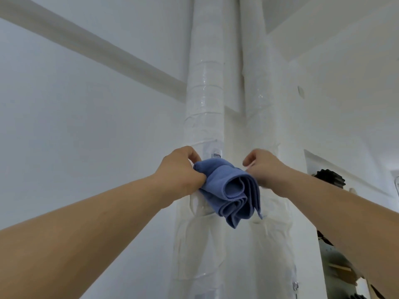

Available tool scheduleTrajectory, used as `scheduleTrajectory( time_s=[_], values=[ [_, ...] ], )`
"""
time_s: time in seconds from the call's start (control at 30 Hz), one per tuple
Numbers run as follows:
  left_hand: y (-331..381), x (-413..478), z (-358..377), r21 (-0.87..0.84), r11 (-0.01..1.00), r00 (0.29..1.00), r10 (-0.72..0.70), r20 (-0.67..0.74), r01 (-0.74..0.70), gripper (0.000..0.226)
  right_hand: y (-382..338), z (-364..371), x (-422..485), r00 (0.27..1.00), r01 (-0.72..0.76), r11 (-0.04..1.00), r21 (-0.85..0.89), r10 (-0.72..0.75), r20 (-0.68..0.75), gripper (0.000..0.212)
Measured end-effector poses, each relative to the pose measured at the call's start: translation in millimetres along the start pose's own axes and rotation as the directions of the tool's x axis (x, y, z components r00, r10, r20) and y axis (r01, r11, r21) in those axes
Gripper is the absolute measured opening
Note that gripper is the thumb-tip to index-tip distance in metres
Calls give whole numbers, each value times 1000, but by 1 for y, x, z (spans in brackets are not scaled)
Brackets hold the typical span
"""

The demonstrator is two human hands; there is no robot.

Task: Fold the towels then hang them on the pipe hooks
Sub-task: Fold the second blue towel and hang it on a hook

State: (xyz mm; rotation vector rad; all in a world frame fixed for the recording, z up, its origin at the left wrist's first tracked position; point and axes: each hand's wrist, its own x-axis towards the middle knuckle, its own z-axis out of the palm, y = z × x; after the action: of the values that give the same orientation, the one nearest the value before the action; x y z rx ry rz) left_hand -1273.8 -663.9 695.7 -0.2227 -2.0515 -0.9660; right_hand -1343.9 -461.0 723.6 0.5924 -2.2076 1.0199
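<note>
On the left, our left hand (182,169) is closed around the upper left corner of the folded blue towel (231,192), fingers curled over the cloth and thumb tucked beneath, and we judge this grip carries the weight so that the top edge stays level with the hook. In the middle, the towel hangs bunched in several rolled layers against the left pipe (204,117), a white, tape-wrapped column, with its upper fold pressed just under the small clear hook (216,155) stuck to the pipe; we cannot tell whether the cloth is yet caught on it. We hold it this high, we think, because the fold has to be lifted over the hook's lip and not merely pushed at it. To the right, our right hand (262,167) is pinched narrow at the towel's upper right edge, thumb and finger nearly meeting, apparently gripping a thin bit of cloth to spread and steer it. Beyond it stands the right pipe (259,100), and low down on it a second hook (295,284) sits bare.
</note>
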Motion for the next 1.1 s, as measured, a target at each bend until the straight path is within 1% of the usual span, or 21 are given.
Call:
scheduleTrajectory(
  time_s=[0.03, 0.07, 0.1, 0.13, 0.2, 0.23, 0.27, 0.3, 0.37, 0.4, 0.5, 0.53, 0.57, 0.6, 0.63, 0.7, 0.83, 0.9, 0.97, 1.03, 1.1],
  values=[
    [2, 0, -2, 80, 996, 999, 40, -32, -37, 30, -2, 0, 1, 981, 147, 987, -62, -153, -116, 24],
    [4, 0, -3, 199, 974, 991, 118, -60, -104, 34, -5, -1, 1, 942, 280, 948, -148, -301, -149, 23],
    [5, -1, -5, 330, 921, 969, 239, -64, -205, 38, -8, -4, 1, 908, 375, 905, -202, -402, -115, 21],
    [6, -2, -7, 443, 832, 923, 383, -27, -333, 40, -11, -7, -1, 901, 414, 889, -195, -431, -50, 19],
    [6, -4, -7, 592, 557, 760, 632, 153, -582, 38, -15, -15, -4, 924, 380, 921, -82, -374, 76, 15],
    [5, -3, -7, 631, 411, 678, 689, 258, -658, 35, -16, -20, -6, 930, 349, 937, -26, -343, 134, 17],
    [3, -2, -7, 646, 323, 635, 699, 330, -692, 32, -17, -25, -8, 928, 314, 949, 16, -311, 204, 22],
    [0, 0, -9, 652, 291, 624, 692, 361, -700, 30, -17, -29, -11, 919, 276, 960, 50, -279, 280, 29],
    [-3, 4, -13, 651, 312, 647, 667, 369, -692, 27, -17, -34, -14, 892, 228, 971, 72, -238, 385, 41],
    [-1, 4, -15, 637, 369, 682, 640, 354, -677, 26, -17, -35, -15, 887, 232, 971, 53, -233, 400, 46],
    [10, -2, -17, 481, 680, 824, 532, 196, -554, 20, -18, -29, -17, 892, 294, 955, -38, -259, 371, 57],
    [12, -2, -16, 418, 753, 857, 494, 150, -507, 27, -18, -26, -18, 894, 303, 952, -43, -269, 358, 60],
    [13, -2, -15, 387, 787, 874, 465, 138, -480, 39, -18, -22, -18, 898, 311, 949, -51, -276, 343, 62],
    [12, -2, -13, 404, 779, 875, 459, 155, -480, 48, -17, -18, -18, 902, 324, 944, -62, -288, 323, 63],
    [10, -1, -10, 458, 736, 862, 475, 175, -498, 52, -15, -14, -18, 906, 336, 938, -79, -300, 299, 64],
    [5, -2, -4, 541, 658, 839, 511, 188, -523, 51, -11, -7, -17, 914, 334, 940, -73, -304, 268, 59],
    [0, -3, 2, 514, 692, 847, 510, 148, -507, 48, -1, -1, -16, 917, 262, 962, 73, -271, 293, 42],
    [0, -6, 2, 471, 732, 860, 492, 133, -492, 51, 1, 0, -17, 920, 235, 965, 116, -259, 293, 40],
    [-1, -12, 2, 445, 753, 864, 493, 107, -485, 45, 1, 3, -19, 925, 223, 965, 138, -254, 284, 40],
    [-6, -20, 4, 448, 743, 854, 511, 102, -498, 37, 1, 3, -23, 927, 214, 963, 164, -253, 276, 42],
    [-13, -30, 8, 451, 706, 823, 553, 133, -547, 34, 4, 1, -29, 926, 185, 957, 222, -245, 285, 43]
  ],
)
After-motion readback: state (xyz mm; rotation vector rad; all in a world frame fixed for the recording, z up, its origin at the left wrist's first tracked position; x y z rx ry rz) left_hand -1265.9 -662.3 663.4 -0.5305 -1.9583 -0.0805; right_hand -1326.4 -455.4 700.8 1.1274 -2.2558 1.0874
